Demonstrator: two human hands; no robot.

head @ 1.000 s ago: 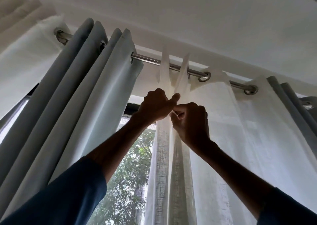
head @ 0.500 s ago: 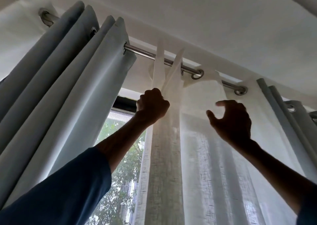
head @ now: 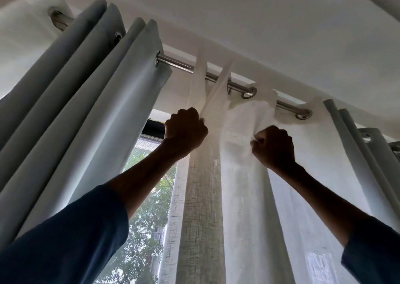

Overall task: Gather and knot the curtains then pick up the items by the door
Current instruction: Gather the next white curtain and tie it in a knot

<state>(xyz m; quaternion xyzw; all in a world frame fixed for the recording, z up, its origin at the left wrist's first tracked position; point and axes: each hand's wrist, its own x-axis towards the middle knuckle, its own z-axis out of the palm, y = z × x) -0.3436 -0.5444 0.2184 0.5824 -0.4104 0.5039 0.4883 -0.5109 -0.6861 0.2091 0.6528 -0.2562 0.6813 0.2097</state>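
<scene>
A sheer white curtain [head: 242, 197] hangs by metal rings from a steel rod [head: 179, 65] just under the ceiling. My left hand [head: 185, 130] grips a gathered bunch of its folds near the top. My right hand [head: 273, 146] clutches another fold of the same sheer further right, below a ring [head: 249, 93]. Both arms reach up in dark blue sleeves. A thick grey curtain [head: 86, 115] hangs bunched on the left of the rod. The door and the items by it are out of view.
A second grey curtain [head: 368, 154] hangs at the right end of the rod. The white ceiling [head: 259, 24] sits close above. Between the curtains the window [head: 147, 218] shows trees outside.
My right hand, open and apart from the fabric half a second ago, has closed on a fold of the sheer curtain. My left hand has kept its grip on the gathered folds.
</scene>
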